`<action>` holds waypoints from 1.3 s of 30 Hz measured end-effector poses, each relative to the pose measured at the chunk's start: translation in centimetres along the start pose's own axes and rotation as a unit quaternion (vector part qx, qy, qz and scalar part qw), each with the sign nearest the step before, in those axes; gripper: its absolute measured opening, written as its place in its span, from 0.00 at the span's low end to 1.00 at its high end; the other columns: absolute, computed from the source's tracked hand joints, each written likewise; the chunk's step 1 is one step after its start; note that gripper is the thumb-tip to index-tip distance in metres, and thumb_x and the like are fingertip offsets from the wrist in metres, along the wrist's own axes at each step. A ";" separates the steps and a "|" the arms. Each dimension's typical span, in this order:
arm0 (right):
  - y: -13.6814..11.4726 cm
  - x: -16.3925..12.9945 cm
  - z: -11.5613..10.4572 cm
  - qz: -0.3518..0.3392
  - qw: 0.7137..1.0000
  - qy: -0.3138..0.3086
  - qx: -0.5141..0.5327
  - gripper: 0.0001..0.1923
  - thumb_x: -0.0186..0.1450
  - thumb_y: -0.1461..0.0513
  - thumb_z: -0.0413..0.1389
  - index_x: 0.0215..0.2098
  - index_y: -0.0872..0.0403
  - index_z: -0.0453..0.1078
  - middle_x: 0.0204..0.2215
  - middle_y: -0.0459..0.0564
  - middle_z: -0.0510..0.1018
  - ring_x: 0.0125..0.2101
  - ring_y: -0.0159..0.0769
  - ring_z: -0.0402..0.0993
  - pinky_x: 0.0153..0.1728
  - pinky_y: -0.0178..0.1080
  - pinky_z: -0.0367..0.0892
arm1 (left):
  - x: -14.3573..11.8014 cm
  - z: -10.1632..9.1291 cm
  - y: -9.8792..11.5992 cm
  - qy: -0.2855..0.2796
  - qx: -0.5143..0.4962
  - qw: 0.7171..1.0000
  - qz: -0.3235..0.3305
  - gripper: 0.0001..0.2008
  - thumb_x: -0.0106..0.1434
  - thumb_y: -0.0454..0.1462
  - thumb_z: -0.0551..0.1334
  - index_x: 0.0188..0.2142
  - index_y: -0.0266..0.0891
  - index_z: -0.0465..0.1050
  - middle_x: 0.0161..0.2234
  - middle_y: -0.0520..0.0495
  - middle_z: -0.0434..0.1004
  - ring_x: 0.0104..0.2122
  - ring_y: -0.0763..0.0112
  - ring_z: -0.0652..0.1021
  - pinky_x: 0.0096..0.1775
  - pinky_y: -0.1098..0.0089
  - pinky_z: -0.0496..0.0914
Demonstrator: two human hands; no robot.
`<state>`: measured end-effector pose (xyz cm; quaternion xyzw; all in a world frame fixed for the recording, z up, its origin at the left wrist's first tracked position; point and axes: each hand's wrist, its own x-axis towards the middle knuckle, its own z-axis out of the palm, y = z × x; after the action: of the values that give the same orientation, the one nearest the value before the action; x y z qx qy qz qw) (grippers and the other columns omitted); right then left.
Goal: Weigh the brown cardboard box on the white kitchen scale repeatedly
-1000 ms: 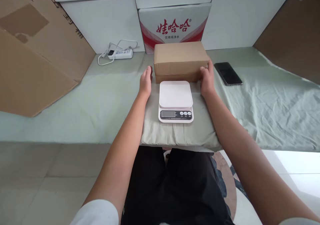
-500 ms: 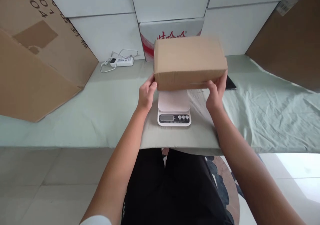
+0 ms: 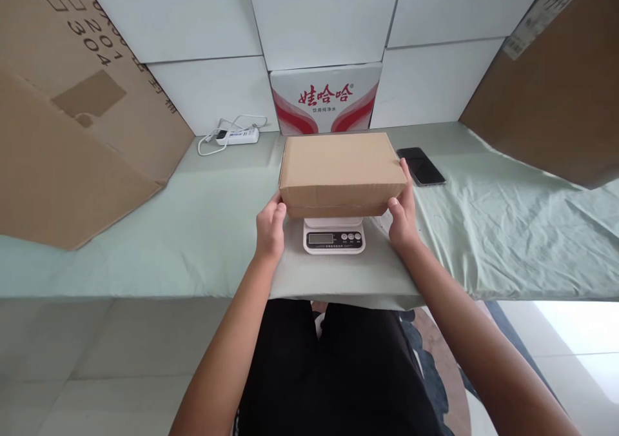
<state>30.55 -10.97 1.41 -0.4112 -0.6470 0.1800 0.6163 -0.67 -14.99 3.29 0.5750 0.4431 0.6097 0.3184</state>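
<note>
A closed brown cardboard box (image 3: 341,165) is gripped at its two ends. My left hand (image 3: 271,229) holds its left end, thumb against the front corner. My right hand (image 3: 403,213) has the right end, with the thumb at the front and the fingers along the side. Under the box is a white kitchen scale (image 3: 333,246), its platform mostly covered; the small display and three round buttons show in front. Whether the box's full weight rests on the platform I cannot tell.
A black phone (image 3: 420,166) lies right of the box. At the back are a white power strip with a cable (image 3: 238,136) and a red-and-white carton (image 3: 326,100). Large cardboard boxes stand left (image 3: 97,158) and right (image 3: 551,94) on the green cloth (image 3: 207,229).
Both hands have brought the cardboard box down and slightly left, over the scale's platform. The phone and the carton's printing are now uncovered. The view has tilted a little.
</note>
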 end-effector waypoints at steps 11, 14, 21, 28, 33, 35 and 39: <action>-1.1 0.4 -0.4 0.016 0.999 0.038 -0.009 0.47 0.70 0.27 0.52 0.80 0.34 0.66 0.79 0.53 0.73 0.76 0.64 0.71 0.77 0.73 0.69 | 0.3 -0.3 -1.4 0.028 -0.054 0.998 -0.031 0.37 0.77 0.66 0.58 0.67 0.44 0.84 0.68 0.35 0.87 0.73 0.43 0.82 0.72 0.47 0.78; -1.2 0.7 -0.4 0.022 1.000 0.009 0.000 0.46 0.70 0.27 0.53 0.78 0.35 0.69 0.80 0.52 0.72 0.82 0.65 0.64 0.83 0.73 0.60 | 0.1 -0.1 -0.3 -0.007 -0.039 0.999 -0.030 0.35 0.77 0.64 0.59 0.64 0.43 0.86 0.65 0.36 0.89 0.72 0.43 0.82 0.73 0.46 0.76; -3.6 6.4 0.5 0.004 0.999 0.032 0.039 0.46 0.72 0.25 0.50 0.80 0.30 0.65 0.81 0.43 0.71 0.86 0.62 0.58 0.86 0.72 0.54 | 5.0 0.5 1.1 -0.020 -0.041 0.998 0.045 0.36 0.77 0.68 0.57 0.63 0.45 0.83 0.64 0.39 0.89 0.71 0.45 0.83 0.69 0.51 0.79; 0.7 10.3 4.9 0.051 0.995 0.035 0.081 0.60 0.63 0.22 0.56 0.83 0.39 0.61 0.84 0.50 0.66 0.88 0.61 0.48 0.89 0.65 0.48 | 11.5 3.2 -4.6 0.017 -0.065 0.998 0.007 0.43 0.64 0.76 0.65 0.56 0.44 0.81 0.59 0.36 0.89 0.66 0.43 0.84 0.67 0.52 0.78; 3.5 9.3 5.2 0.075 0.992 0.015 0.098 0.60 0.58 0.21 0.59 0.78 0.41 0.68 0.80 0.50 0.73 0.87 0.61 0.52 0.90 0.64 0.42 | 11.6 3.5 -6.9 -0.015 -0.075 0.997 -0.004 0.45 0.62 0.77 0.66 0.57 0.46 0.81 0.62 0.37 0.88 0.71 0.42 0.81 0.71 0.51 0.75; 3.9 9.1 5.0 0.083 0.992 0.009 0.097 0.59 0.58 0.22 0.59 0.78 0.41 0.68 0.80 0.50 0.73 0.87 0.61 0.52 0.90 0.64 0.41 | 11.4 3.6 -7.1 -0.030 -0.085 0.996 -0.018 0.45 0.62 0.77 0.66 0.59 0.46 0.80 0.64 0.38 0.87 0.72 0.43 0.80 0.72 0.51 0.74; 5.2 9.2 5.2 0.093 0.991 0.010 0.092 0.57 0.61 0.24 0.57 0.79 0.43 0.65 0.80 0.52 0.72 0.88 0.59 0.50 0.90 0.65 0.41 | 11.4 3.8 -7.2 -0.047 -0.100 0.993 -0.040 0.46 0.61 0.78 0.67 0.58 0.45 0.79 0.68 0.37 0.84 0.74 0.42 0.78 0.75 0.50 0.71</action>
<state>28.20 0.49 2.59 -0.4132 -0.5804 0.2907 0.6387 0.62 -1.20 1.32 0.5501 0.3867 0.6104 0.4186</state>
